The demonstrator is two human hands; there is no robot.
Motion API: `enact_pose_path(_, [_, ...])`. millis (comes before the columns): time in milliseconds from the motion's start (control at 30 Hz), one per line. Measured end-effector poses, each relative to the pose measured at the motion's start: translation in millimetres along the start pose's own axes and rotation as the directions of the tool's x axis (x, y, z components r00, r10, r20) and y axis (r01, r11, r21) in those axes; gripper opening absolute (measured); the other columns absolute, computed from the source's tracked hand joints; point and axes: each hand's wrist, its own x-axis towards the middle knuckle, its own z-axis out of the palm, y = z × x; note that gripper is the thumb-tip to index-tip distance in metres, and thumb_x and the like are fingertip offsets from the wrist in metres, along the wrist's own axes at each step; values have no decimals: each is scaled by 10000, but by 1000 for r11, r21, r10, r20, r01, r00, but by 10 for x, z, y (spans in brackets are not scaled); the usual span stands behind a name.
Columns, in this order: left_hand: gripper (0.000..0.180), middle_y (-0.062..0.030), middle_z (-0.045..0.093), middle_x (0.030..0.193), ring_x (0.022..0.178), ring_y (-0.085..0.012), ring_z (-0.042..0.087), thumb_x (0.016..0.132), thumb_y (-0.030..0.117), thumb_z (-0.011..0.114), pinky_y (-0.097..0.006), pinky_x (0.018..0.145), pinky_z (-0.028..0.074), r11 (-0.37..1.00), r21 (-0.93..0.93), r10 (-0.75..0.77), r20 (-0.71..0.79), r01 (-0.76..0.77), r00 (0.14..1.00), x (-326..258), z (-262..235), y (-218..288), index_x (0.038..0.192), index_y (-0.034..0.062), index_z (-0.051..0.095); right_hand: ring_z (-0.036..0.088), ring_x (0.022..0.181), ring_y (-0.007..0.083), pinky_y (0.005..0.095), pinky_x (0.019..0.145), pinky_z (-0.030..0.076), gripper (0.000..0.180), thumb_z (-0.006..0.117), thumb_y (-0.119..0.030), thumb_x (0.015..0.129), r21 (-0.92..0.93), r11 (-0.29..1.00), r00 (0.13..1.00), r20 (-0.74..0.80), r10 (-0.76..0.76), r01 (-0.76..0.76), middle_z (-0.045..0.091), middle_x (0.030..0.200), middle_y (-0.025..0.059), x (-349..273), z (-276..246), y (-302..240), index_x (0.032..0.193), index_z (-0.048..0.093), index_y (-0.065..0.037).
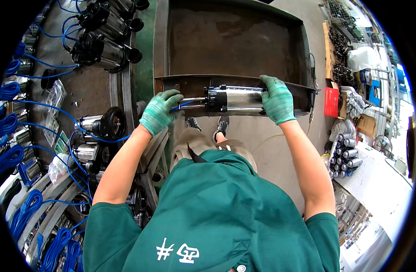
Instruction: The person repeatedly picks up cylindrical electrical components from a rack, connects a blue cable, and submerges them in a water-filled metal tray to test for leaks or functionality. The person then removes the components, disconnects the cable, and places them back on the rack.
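Observation:
A submersible pump (239,99) with a shiny steel barrel and a black collar lies level before me, across the near ledge of a rusty metal trough (235,41). Two thin metal rods (193,99) stick out of its left end. My left hand (160,111), in a green glove, is closed around the tips of these rods; its palm side is hidden. A blue cable (122,139) runs from the left bench toward this hand, and blue shows again beside the rods. My right hand (278,100), also gloved in green, grips the barrel's right end.
Several similar pumps (101,52) with blue cables stand on the left bench (92,86). Coiled blue cables (29,208) line the far left. On the right are a red box (331,102), a stack of metal cylinders (344,156) and a white table (375,181).

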Motion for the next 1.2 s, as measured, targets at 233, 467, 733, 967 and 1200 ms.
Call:
enact_pose_path(233, [277, -61, 697, 826, 696, -177, 646, 1076, 313, 650, -331, 632, 534, 664, -560, -448, 232, 495, 863, 58, 125, -36, 1145, 69, 761, 656, 1172, 365, 467, 1054, 530, 455, 658, -48, 840, -6, 1000, 999, 27, 28, -28, 709, 1223, 154, -8, 24, 22, 1292, 688, -89])
enact_pose_path(467, [344, -77, 742, 1010, 654, -166, 659, 1102, 326, 598, -302, 579, 539, 428, -632, -647, 285, 646, 707, 119, 81, 252, 1316, 75, 698, 657, 1173, 366, 465, 1049, 532, 453, 657, -62, 839, -1, 999, 998, 29, 47, -47, 712, 1231, 160, -22, 35, 44, 1290, 693, -89])
enact_pose_path(733, [298, -65, 714, 855, 748, -193, 685, 1095, 338, 626, -321, 703, 563, 722, -512, -483, 110, 466, 869, 79, 284, -21, 1231, 83, 697, 659, 1166, 369, 473, 1049, 529, 437, 647, -73, 850, -18, 999, 999, 23, 48, -48, 713, 1225, 167, 8, 3, -27, 1285, 693, -82])
enact_pose_path(967, [292, -28, 651, 868, 625, -96, 593, 1103, 387, 602, -250, 527, 473, -46, -816, -645, 464, 576, 607, 45, 78, 326, 1244, 131, 583, 651, 1177, 366, 476, 1051, 523, 440, 647, -70, 848, 7, 998, 997, 35, 67, -67, 711, 1222, 163, -1, 12, 11, 1285, 691, -86])
enact_pose_path(1200, [127, 18, 539, 822, 595, -69, 475, 1125, 276, 570, -240, 515, 408, 339, -737, -532, 363, 585, 765, -95, 210, -19, 1114, 150, 570, 650, 1180, 370, 474, 1054, 521, 436, 653, -63, 847, -5, 998, 997, 33, 65, -65, 712, 1219, 163, -9, 0, -18, 1281, 693, -88])
